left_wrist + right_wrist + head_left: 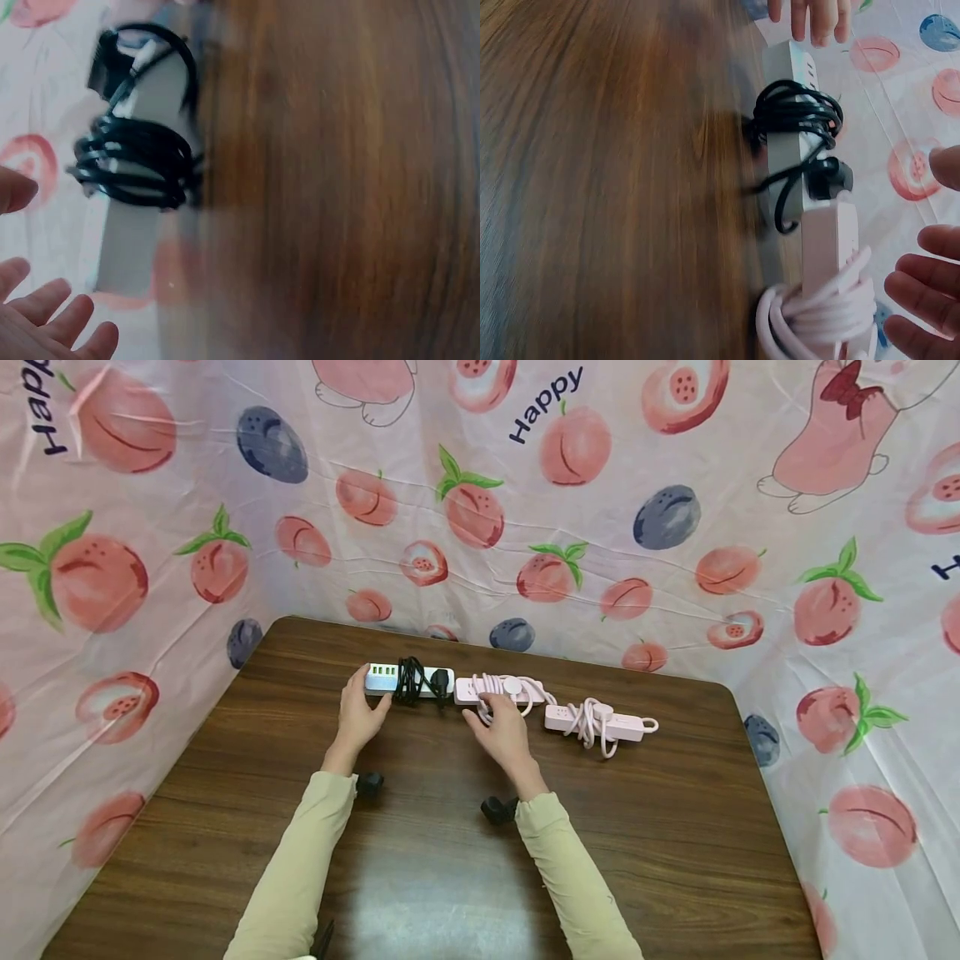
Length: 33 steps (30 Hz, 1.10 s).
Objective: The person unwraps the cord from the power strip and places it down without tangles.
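Observation:
A white power strip (381, 680) with a black cord (408, 682) wound round it lies toward the back of the table. My left hand (358, 713) is at its left end, thumb and fingers spread apart. In the left wrist view those fingers (71, 319) are relaxed and grip nothing. Just right of the white strip lies a pink power strip (467, 691) wrapped in its own pink cord (821, 315). Over the front of this pink strip is my right hand (504, 733), hiding part of it. The right fingers (930, 292) are loosely extended with nothing between them.
A second pink power strip (625, 727) with a coiled cord lies farther right. All the strips are on a brown wooden table (660, 827). A fruit-printed curtain (480, 585) hangs along the back and both sides.

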### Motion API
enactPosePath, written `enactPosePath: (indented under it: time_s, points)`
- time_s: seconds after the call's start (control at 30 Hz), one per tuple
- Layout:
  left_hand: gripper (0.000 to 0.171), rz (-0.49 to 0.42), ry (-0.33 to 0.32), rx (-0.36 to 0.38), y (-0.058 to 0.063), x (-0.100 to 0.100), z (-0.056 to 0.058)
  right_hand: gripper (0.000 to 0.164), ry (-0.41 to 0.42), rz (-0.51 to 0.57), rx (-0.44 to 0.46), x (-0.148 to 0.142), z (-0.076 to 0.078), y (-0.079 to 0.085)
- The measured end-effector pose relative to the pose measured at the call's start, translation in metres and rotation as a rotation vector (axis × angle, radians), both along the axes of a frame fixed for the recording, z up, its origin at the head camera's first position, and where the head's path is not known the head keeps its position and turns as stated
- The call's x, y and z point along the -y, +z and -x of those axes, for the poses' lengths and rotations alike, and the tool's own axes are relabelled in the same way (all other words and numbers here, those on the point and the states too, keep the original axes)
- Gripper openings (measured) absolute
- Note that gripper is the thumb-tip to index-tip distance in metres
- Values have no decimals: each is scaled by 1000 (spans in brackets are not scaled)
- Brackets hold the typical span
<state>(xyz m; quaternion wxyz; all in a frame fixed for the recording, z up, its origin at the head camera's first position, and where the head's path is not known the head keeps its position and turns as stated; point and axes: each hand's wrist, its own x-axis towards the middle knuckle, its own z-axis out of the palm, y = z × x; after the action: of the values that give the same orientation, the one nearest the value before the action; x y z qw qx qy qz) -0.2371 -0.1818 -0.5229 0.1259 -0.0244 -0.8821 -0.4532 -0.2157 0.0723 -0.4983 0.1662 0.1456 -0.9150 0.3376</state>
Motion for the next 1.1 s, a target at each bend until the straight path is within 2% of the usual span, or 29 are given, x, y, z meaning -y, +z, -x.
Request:
enactPosePath:
  time_s: [0.23, 0.43, 0.57, 0.67, 0.77, 0.97, 1.1]
  points:
    - [68, -115, 11, 137, -7, 17, 17, 38, 15, 22, 34, 23, 19, 2]
    - [74, -319, 15, 226, -15, 23, 34, 37, 11, 44, 79, 40, 33, 7]
    - [76, -351, -6, 266, -16, 26, 40, 37, 14, 32, 126, 50, 41, 12]
    - [77, -331, -30, 292, -15, 27, 43, 35, 2, 30, 139, 54, 45, 14]
    - [78, -271, -50, 298, -14, 27, 45, 33, -15, 38, 137, 56, 47, 14]
    - [73, -55, -75, 232, -15, 30, 46, 33, -33, 26, 146, 59, 49, 6]
    - [70, 42, -115, 173, -15, 34, 44, 34, -40, 24, 154, 60, 50, 4]
